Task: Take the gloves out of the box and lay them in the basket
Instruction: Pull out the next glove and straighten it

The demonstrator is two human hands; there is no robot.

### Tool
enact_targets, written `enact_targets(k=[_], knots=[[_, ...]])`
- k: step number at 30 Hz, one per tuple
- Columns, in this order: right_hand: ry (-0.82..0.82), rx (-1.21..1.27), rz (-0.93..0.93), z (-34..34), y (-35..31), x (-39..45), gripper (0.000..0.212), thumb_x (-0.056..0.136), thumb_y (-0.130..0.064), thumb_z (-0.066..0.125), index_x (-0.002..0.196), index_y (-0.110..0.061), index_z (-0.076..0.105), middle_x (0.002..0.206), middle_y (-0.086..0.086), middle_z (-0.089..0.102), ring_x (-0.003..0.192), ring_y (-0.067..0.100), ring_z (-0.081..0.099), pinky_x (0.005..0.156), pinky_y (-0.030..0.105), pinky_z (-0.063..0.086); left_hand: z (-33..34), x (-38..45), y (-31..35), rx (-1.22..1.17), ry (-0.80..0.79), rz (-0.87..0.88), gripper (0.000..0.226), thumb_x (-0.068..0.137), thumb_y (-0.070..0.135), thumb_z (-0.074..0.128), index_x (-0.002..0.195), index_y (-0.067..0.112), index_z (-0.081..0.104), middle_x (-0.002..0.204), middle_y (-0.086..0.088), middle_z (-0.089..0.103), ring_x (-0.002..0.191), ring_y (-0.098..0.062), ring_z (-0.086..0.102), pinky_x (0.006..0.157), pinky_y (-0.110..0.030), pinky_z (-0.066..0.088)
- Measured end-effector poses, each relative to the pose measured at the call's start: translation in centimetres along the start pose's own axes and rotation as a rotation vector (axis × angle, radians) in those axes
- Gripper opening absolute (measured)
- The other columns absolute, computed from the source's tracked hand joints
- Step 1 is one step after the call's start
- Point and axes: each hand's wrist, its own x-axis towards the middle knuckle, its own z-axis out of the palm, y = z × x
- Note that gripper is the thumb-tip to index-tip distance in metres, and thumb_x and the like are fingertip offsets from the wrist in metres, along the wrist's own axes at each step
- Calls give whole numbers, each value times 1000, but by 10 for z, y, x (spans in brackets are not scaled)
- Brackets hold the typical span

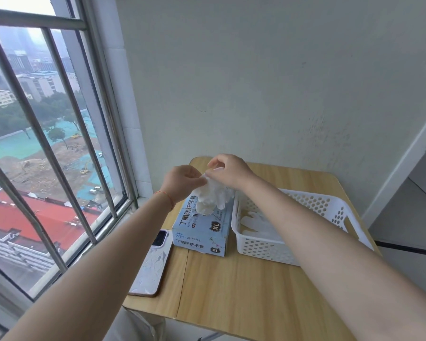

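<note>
Head view showed both hands, left hand and right hand, pinching a white glove above the box; next, I reckoned, carry it right into the basket.

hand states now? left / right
Left hand: pinches the white gloves bunched above the box.
Right hand: pinches the same gloves from the other side.

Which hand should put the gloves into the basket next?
Probably the right hand. Both hands pinch the white gloves above the box, but the basket sits on the right; the left hand would have to cross over.
</note>
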Motion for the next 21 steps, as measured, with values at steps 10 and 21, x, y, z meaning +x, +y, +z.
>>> enact_targets(k=[10,21], knots=[[150,-32,-41,6,-13,15,12,89,-29,64,86,-19,70,92,-5,68,91,16,62,85,33,49,7,1,-9,-66,44,-84,33,81,24,77,106,16,57,95,-1,62,81,-17,59,61,-24,42],[466,409,-9,-32,-31,12,12,92,-12,45,92,-15,57,81,-8,55,72,6,50,59,13,38,4,-3,-18,3,-65,-242,67,74,32,71,136,24,47,124,-8,50,115,-28,53,98,-43,49]])
